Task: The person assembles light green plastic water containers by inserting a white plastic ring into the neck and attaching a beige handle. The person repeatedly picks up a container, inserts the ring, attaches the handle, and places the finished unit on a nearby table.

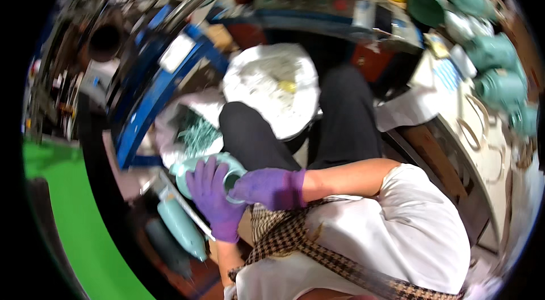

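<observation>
Knees [255,129] and blue frame [153,95] hem the hands; green floor [68,209] lies open leftward.

**What things are made of**

Both hands, left hand [214,200] and right hand [267,187], wear thin purple rubber gloves. The pale green cup [209,172] looks smooth and matt, like unfired clay. The white bag [272,87] looks like crinkly plastic. The apron [295,243] is checked cloth.

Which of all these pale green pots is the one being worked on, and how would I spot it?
Find the seated person's dark trousers, then look just left of the knees. There a pale green cup lies tilted between two purple-gloved hands: the left hand wraps its side, the right hand reaches into its mouth. The other green cups stand untouched on the bench at right.
</observation>
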Motion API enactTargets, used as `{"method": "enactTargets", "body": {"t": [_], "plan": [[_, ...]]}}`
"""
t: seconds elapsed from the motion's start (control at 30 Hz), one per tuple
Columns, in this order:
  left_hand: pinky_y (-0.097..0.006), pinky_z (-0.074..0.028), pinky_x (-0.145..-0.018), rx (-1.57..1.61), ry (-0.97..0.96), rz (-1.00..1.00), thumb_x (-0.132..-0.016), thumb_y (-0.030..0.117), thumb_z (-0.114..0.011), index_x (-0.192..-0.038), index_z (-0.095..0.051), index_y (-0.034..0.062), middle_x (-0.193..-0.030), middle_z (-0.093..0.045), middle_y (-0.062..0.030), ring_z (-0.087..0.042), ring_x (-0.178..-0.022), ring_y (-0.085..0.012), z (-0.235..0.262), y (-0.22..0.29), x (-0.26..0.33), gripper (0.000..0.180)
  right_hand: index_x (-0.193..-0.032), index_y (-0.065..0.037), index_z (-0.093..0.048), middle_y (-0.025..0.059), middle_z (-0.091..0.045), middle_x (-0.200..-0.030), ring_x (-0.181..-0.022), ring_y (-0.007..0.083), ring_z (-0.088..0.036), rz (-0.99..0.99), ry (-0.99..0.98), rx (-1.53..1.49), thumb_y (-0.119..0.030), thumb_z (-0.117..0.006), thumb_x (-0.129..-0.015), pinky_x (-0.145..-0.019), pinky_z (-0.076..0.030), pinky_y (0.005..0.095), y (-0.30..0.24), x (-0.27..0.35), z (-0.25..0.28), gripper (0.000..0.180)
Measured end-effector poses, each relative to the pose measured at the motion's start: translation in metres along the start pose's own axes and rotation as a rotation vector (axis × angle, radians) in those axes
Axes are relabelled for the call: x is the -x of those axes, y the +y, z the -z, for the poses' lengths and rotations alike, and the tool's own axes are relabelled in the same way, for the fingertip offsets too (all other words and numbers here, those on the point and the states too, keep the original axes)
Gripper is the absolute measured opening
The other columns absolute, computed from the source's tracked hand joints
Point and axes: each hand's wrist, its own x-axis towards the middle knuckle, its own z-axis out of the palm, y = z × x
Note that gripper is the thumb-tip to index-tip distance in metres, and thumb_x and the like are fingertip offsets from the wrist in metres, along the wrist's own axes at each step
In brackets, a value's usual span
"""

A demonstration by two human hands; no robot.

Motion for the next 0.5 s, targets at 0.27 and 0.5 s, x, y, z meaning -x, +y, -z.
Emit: {"method": "enactTargets", "body": {"t": [0.27,0.5], "plan": [[-0.072,-0.016,-0.113,-0.345,0.001,-0.55,-0.079,0.03,-0.07,-0.109,-0.068,0.0309,-0.118,-0.067,0.0092,-0.053,-0.118,-0.031,0.032,0.016,0.025,0.029,-0.102,-0.001,-0.072,0.0119,-0.071,-0.103,-0.093,0.0262,-0.069,-0.543,0.999,0.438,-0.004,-0.069,-0.086,-0.085,-0.054,0.0335,0.016,0.217,0.194,0.016],[-0.044,-0.042,-0.096,-0.035,-0.448,-0.754,-0.091,0.034,-0.058,-0.143,-0.052,0.0379,-0.14,-0.056,0.0121,-0.053,-0.124,-0.0076,0.013,0.047,0.019,0.052,-0.107,-0.005,-0.071,0.0185,-0.067,-0.107,-0.103,0.0388,-0.06,-0.986,1.186,1.116,-0.025,-0.073,-0.082,-0.093,-0.046,0.0447,0.122,0.45,0.305,0.031]]}}
